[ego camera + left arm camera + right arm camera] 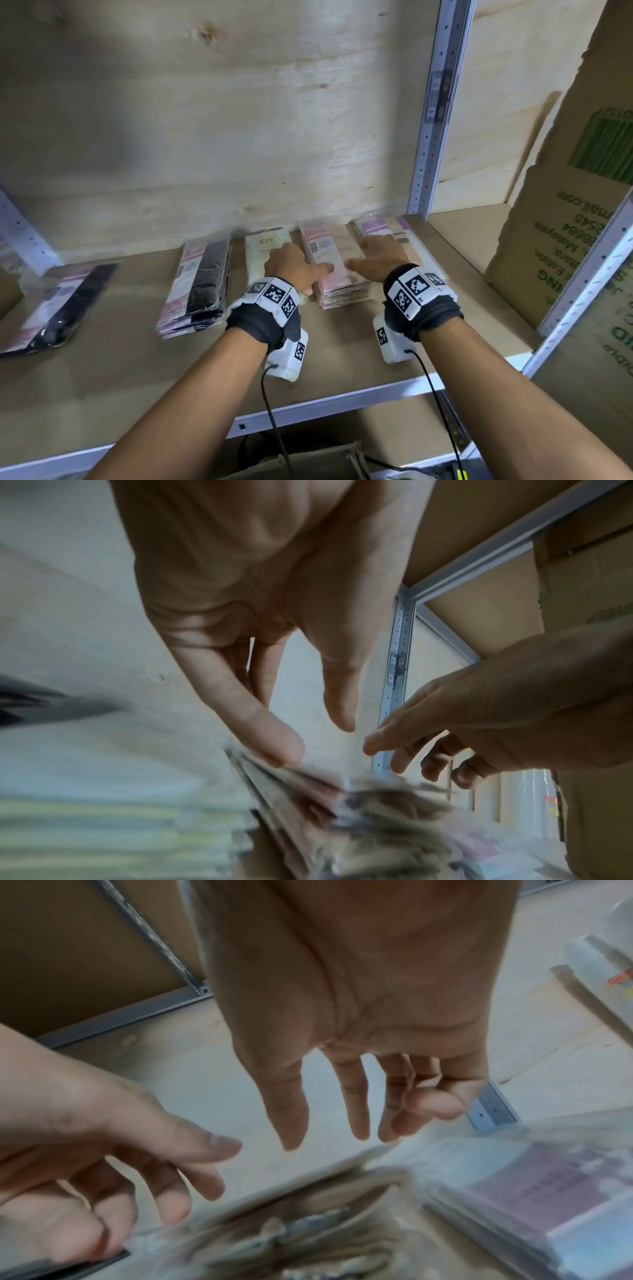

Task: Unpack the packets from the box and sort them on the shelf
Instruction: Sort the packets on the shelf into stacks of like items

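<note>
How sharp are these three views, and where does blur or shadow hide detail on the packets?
Head view: wristbands crisp, the black packet stacks smeared by motion, soft shadow on the plywood back panel. Left wrist view: left hand fairly clear, pink packet stack below blurred. Right wrist view: right hand readable, packets streaked, print illegible.

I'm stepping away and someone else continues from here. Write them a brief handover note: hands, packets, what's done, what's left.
Left hand: open, fingers relaxed, holding nothing, over the left edge of the tan stack.
Right hand: open, empty, over that stack's right edge.
Shelf now carries five piles in a row: two black stacks at left, then a cream stack, the tan stack, and a purple stack at right.
Done: those piles are sorted by colour.
Left: the box sits below the shelf; its contents are not visible, so check it for more packets.
</note>
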Available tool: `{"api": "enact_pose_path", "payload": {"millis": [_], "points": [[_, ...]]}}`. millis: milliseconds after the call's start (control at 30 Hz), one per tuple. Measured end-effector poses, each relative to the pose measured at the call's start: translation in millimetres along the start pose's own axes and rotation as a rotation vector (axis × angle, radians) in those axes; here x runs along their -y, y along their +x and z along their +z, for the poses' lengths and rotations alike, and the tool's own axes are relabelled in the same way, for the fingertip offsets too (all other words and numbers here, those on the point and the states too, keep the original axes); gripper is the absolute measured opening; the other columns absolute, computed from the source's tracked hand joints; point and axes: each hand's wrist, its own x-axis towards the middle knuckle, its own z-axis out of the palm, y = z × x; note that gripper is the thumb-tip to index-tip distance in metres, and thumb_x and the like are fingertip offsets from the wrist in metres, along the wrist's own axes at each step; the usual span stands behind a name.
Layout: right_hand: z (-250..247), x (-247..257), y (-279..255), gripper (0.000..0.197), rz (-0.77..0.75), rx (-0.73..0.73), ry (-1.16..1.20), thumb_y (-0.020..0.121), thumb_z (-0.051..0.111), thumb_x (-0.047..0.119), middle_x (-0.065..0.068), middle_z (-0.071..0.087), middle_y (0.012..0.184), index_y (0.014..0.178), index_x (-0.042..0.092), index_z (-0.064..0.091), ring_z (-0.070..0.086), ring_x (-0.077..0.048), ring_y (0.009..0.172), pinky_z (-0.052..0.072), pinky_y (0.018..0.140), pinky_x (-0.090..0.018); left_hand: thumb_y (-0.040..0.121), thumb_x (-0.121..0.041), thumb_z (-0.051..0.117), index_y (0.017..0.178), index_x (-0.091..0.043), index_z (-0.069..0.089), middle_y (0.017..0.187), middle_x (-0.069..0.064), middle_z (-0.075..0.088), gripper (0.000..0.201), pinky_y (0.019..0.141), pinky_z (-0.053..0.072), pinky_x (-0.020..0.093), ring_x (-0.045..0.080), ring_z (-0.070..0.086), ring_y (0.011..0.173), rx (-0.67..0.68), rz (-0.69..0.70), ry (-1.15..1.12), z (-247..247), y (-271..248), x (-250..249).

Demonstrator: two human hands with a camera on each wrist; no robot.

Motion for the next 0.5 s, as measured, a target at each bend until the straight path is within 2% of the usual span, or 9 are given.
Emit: {"api": "enact_pose_path", "payload": {"millis": [67,133,200,267,300,333,400,433,500], "points": [[-3.5,10.6,-5.8,0.053,-0.050,-0.102,0.045,0.090,0.066,0.036,-0.014,0.047,0.137,0.136,0.014,0.052,0.045,-0.033,0.128,0.042,0.107,-0.045,0.078,-0.056,0.075,0.098,-0.013,0.068,0.093,0.009,0.075,0.047,0.070,0.057,0.031,0.028,0.075,0.075,-0.083,0.054,-0.031,-18.5,-7.0,9.4],[-5.8,24.6,-14.5,0.037,-0.138,-0.196,0.143,0.092,0.064,0.031,-0.008,0.056,0.124,0.125,0.016,0.059,0.052,-0.027,0.119,0.044,0.104,-0.040,0.082,-0.050,0.072,0.073,-0.015,0.064,0.077,0.008,0.076,0.037,0.066,0.057,0.032,0.026,0.075,0.066,-0.173,0.093,-0.081,-41.7,-16.2,27.1],[-3.9,43.5,-27.3,0.018,-0.253,-0.204,0.225,0.093,0.062,0.027,0.002,0.067,0.094,0.109,0.020,0.066,0.062,-0.019,0.096,0.049,0.093,-0.027,0.084,-0.046,0.071,0.074,-0.017,0.071,0.069,0.002,0.076,0.031,0.064,0.058,0.027,0.016,0.073,0.058,-0.250,0.097,-0.129,-69.4,-26.6,56.0],[2.5,66.0,-43.6,0.007,-0.341,-0.129,0.265,0.093,0.061,0.025,0.009,0.067,0.077,0.094,0.024,0.068,0.064,-0.011,0.077,0.046,0.071,-0.007,0.083,-0.047,0.069,0.073,-0.024,0.073,0.067,-0.005,0.075,0.025,0.064,0.056,0.025,0.009,0.071,0.056,-0.326,0.075,-0.163,-97.3,-37.6,92.3],[8.3,77.7,-51.3,0.007,-0.373,-0.073,0.283,0.093,0.061,0.024,0.009,0.068,0.076,0.091,0.023,0.068,0.064,-0.009,0.073,0.043,0.066,-0.006,0.083,-0.047,0.069,0.072,-0.028,0.072,0.068,-0.008,0.074,0.022,0.066,0.056,0.026,0.009,0.071,0.058,-0.364,0.057,-0.177,-110.5,-42.1,112.5],[15.6,92.1,-58.2,0.010,-0.404,-0.023,0.288,0.092,0.061,0.022,0.006,0.069,0.077,0.090,0.021,0.070,0.065,-0.009,0.073,0.044,0.070,-0.011,0.083,-0.046,0.069,0.072,-0.030,0.072,0.068,-0.012,0.073,0.020,0.069,0.058,0.029,0.009,0.071,0.061,-0.398,0.031,-0.189,-125.1,-46.7,133.7],[32.6,123.4,-67.6,0.014,-0.455,0.044,0.266,0.092,0.059,0.019,0.000,0.073,0.083,0.092,0.017,0.073,0.067,-0.014,0.080,0.045,0.086,-0.022,0.083,-0.043,0.071,0.073,-0.031,0.072,0.064,-0.013,0.072,0.016,0.075,0.061,0.039,0.012,0.072,0.061,-0.424,-0.040,-0.249,-150.4,-53.2,173.0],[40.2,139.6,-70.3,0.015,-0.473,0.067,0.250,0.093,0.059,0.017,-0.001,0.074,0.087,0.092,0.016,0.073,0.068,-0.017,0.085,0.045,0.090,-0.024,0.083,-0.041,0.071,0.074,-0.030,0.072,0.064,-0.012,0.072,0.014,0.077,0.061,0.044,0.014,0.073,0.060,-0.423,-0.068,-0.284,-160.5,-54.8,188.2],[60.6,178.4,-72.6,0.016,-0.502,0.122,0.233,0.092,0.057,0.015,0.002,0.073,0.087,0.088,0.017,0.072,0.067,-0.018,0.089,0.047,0.084,-0.017,0.084,-0.037,0.072,0.075,-0.031,0.071,0.070,-0.010,0.074,0.011,0.078,0.061,0.046,0.014,0.072,0.056,-0.425,-0.106,-0.320,-179.4,-58.4,216.9]]}}
